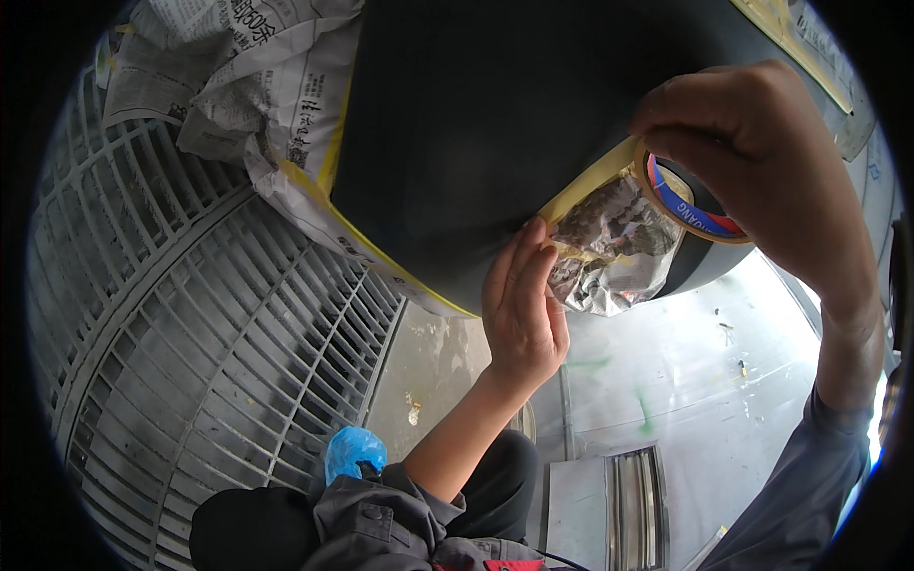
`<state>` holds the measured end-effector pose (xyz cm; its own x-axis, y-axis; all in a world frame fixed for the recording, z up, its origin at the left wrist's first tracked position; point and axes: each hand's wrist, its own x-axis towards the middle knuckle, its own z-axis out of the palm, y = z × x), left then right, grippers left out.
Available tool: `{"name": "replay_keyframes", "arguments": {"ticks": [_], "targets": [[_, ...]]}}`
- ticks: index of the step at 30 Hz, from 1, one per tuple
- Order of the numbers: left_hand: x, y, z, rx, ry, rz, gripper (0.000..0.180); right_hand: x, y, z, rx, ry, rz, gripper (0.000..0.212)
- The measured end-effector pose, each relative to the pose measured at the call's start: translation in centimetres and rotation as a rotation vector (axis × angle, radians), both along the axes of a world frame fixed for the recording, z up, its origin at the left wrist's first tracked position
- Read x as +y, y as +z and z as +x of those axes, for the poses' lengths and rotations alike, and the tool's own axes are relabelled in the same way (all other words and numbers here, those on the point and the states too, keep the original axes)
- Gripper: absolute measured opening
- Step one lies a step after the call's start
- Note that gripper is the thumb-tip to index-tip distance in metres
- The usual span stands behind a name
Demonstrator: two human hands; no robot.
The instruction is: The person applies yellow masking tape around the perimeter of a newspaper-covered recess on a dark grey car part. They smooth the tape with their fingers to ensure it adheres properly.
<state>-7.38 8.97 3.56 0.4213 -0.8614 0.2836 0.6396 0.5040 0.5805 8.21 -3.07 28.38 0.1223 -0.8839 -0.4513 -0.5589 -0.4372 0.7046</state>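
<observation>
A large dark grey curved panel (pixel 438 124) fills the upper middle. My right hand (pixel 757 143) is closed on a roll of masking tape (pixel 681 205), whose core is blue and red inside. From the roll a yellowish strip of tape (pixel 588 186) runs down-left along the panel's edge to my left hand (pixel 524 305). Its fingertips are together and press on the strip's lower end, with the thumb partly hidden. Between the hands, a crumpled piece of newspaper (pixel 619 247) lies under the strip, over a recess or opening at the panel's edge.
Newspaper sheets (pixel 295 105) edged with yellow tape cover the panel's left side. Below left is a metal floor grating (pixel 238 352). A pale, stained metal surface (pixel 695 371) with a slotted vent (pixel 636 504) lies below right. My foot wears a blue shoe cover (pixel 354 451).
</observation>
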Motion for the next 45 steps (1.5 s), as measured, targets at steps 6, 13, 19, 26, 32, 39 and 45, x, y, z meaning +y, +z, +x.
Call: {"name": "replay_keyframes", "arguments": {"ticks": [6,13,19,26,32,39,45], "targets": [[0.1,0.3,0.1,-0.031,-0.005,0.012,0.054,-0.2,0.7,-0.4,0.087,0.024,0.052,0.014],[-0.2,0.6,0.5,-0.029,-0.009,-0.004,0.055,1.5,-1.8,1.7,0.065,0.127,-0.051,0.011],[-0.5,0.8,1.0,-0.033,-0.006,-0.017,0.058,1.4,-2.1,2.4,0.109,0.145,-0.03,0.009],[-0.7,1.0,1.4,-0.053,0.003,-0.015,0.057,0.9,-1.8,2.4,0.121,0.154,0.009,0.008],[-0.9,1.3,1.4,-0.061,0.011,-0.018,0.052,1.3,-2.2,2.9,0.127,0.179,-0.015,0.008],[-1.2,1.6,1.8,-0.067,-0.002,-0.038,0.052,0.4,-0.7,0.2,0.236,0.111,-0.025,0.008],[-1.5,1.9,2.3,-0.098,-0.021,-0.056,0.055,0.1,-0.6,0.8,0.271,0.125,-0.014,0.009]]}}
